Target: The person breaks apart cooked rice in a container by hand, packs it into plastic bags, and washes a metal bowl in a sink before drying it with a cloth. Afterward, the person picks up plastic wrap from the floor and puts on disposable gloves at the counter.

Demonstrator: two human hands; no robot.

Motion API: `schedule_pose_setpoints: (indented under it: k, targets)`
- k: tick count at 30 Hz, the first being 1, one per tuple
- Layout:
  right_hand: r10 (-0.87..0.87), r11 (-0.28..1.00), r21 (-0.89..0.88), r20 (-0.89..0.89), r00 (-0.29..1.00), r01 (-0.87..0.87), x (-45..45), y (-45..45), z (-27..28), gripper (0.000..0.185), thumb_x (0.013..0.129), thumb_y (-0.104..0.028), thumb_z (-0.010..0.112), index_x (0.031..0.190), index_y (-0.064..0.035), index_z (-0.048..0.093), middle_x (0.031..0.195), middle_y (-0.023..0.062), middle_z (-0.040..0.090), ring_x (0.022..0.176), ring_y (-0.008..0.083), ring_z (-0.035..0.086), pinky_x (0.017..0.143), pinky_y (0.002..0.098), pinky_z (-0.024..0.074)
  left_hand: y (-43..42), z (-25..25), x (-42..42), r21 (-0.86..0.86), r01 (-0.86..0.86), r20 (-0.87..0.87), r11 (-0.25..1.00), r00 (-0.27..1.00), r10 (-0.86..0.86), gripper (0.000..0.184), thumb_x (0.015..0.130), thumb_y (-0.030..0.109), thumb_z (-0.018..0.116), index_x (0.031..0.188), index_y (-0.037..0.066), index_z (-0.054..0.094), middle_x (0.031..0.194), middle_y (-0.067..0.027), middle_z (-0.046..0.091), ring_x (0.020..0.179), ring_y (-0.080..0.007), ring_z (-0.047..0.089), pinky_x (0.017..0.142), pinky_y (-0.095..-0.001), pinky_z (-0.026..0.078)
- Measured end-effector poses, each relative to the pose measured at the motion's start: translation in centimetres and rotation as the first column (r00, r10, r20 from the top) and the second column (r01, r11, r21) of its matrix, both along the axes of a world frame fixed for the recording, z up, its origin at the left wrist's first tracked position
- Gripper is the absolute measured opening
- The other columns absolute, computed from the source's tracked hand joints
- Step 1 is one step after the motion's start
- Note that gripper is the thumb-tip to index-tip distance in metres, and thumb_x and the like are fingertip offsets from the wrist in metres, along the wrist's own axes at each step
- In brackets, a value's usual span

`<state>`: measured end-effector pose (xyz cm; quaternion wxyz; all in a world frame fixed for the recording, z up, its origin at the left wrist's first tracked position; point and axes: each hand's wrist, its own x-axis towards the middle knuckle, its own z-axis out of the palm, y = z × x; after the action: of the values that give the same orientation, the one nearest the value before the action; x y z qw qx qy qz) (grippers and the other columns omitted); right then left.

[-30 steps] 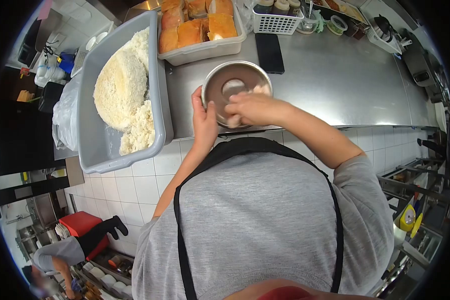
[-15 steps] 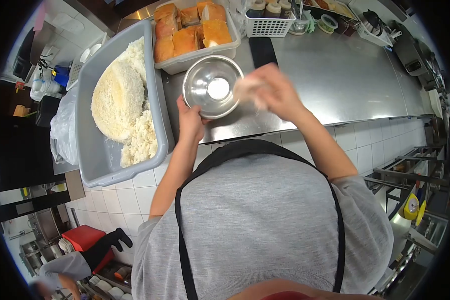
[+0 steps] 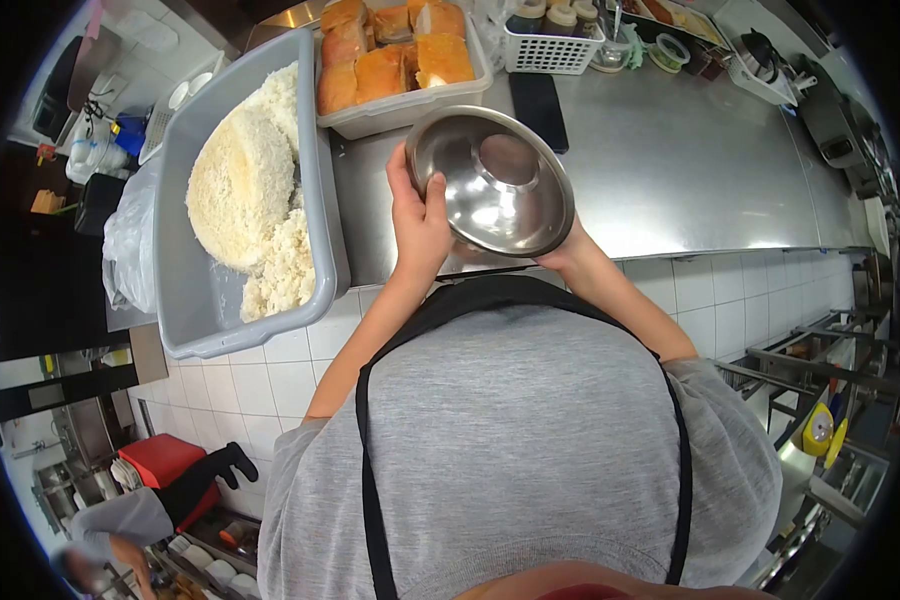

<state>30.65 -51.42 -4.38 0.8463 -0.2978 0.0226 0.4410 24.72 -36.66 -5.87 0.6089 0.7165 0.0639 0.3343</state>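
Observation:
A round stainless steel bowl (image 3: 460,205) is held tilted in front of me, just above the near edge of the counter. My left hand (image 3: 422,225) grips its left rim, with the thumb lying over the metal. On the lower right side, my right hand (image 3: 568,246) is against the bowl, its fingers mostly hidden beneath. To the left stands a big grey tub (image 3: 332,240) holding a large mass of cooked white rice (image 3: 240,190). Behind the bowl, a clear plastic container (image 3: 370,118) holds several orange-brown blocks of food (image 3: 355,80).
A dark flat slab (image 3: 538,112) lies on the steel counter (image 3: 670,170). A white basket of bottles (image 3: 553,52) stands at the back, near a small lidded tub (image 3: 668,52). Another person (image 3: 130,520) is at lower left, by a red box (image 3: 170,470).
My right hand, blurred and raised right of the bowl before, has come down to its lower right side. The bowl has shifted right and tilted, my left hand moving with it.

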Motion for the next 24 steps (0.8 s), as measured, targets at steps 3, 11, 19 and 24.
schedule_pose_setpoints:
  k: [3, 11, 19, 24]
  targets:
    - [-0.051, 0.994, -0.087, 0.108, 0.993, 0.060, -0.7, -1.2, 1.3, 0.052, 0.092, -0.049, 0.036, 0.124, -0.0095, 0.047, 0.115, 0.0052, 0.054, 0.102, 0.0196, 0.054, 0.092, 0.0372, 0.0422, 0.4, 1.3, -0.6, 0.297, -0.092, -0.036, 0.951, 0.994, 0.107, 0.042, 0.087, 0.000, 0.044, 0.128, 0.002, 0.032, 0.118, -0.0167, 0.048, 0.108, -0.0236, 0.050, 0.093, -0.0305, 0.037]
    - [-0.108, 0.994, 0.076, 0.404, 0.908, 0.084, 2.6, -5.8, 2.6, 0.052, 0.095, -0.042, 0.030, 0.132, -0.0060, 0.033, 0.129, 0.0096, 0.041, 0.119, 0.0220, 0.041, 0.099, 0.0392, 0.0352, 5.1, 6.1, -4.0, 0.415, -0.340, 0.096, 0.844, 0.939, 0.331, 0.036, 0.090, 0.003, 0.042, 0.125, -0.002, 0.037, 0.123, -0.0166, 0.043, 0.117, -0.0234, 0.042, 0.099, -0.0320, 0.031]
    - [-0.135, 0.853, -0.267, 0.718, 0.683, 0.449, 6.3, -8.0, -2.3, 0.037, 0.087, -0.014, 0.056, 0.121, -0.0028, 0.044, 0.110, 0.0081, 0.050, 0.104, 0.0155, 0.049, 0.090, 0.0281, 0.0400, 16.5, 10.7, -8.8, -0.338, -0.441, 0.059, 0.832, 0.872, 0.486, 0.052, 0.084, -0.004, 0.047, 0.130, 0.010, 0.027, 0.129, -0.0160, 0.037, 0.114, -0.0306, 0.046, 0.090, -0.0485, 0.047]
    - [-0.073, 0.752, -0.392, 0.750, 0.658, 0.530, 7.3, -9.8, -1.1, 0.036, 0.085, -0.018, 0.059, 0.116, -0.0030, 0.049, 0.110, 0.0075, 0.049, 0.100, 0.0150, 0.046, 0.086, 0.0262, 0.0388, 22.2, 8.5, -14.1, -0.429, -0.502, 0.022, 0.751, 0.825, 0.564, 0.055, 0.083, -0.006, 0.044, 0.132, 0.012, 0.025, 0.131, -0.0160, 0.036, 0.114, -0.0336, 0.045, 0.089, -0.0505, 0.046]
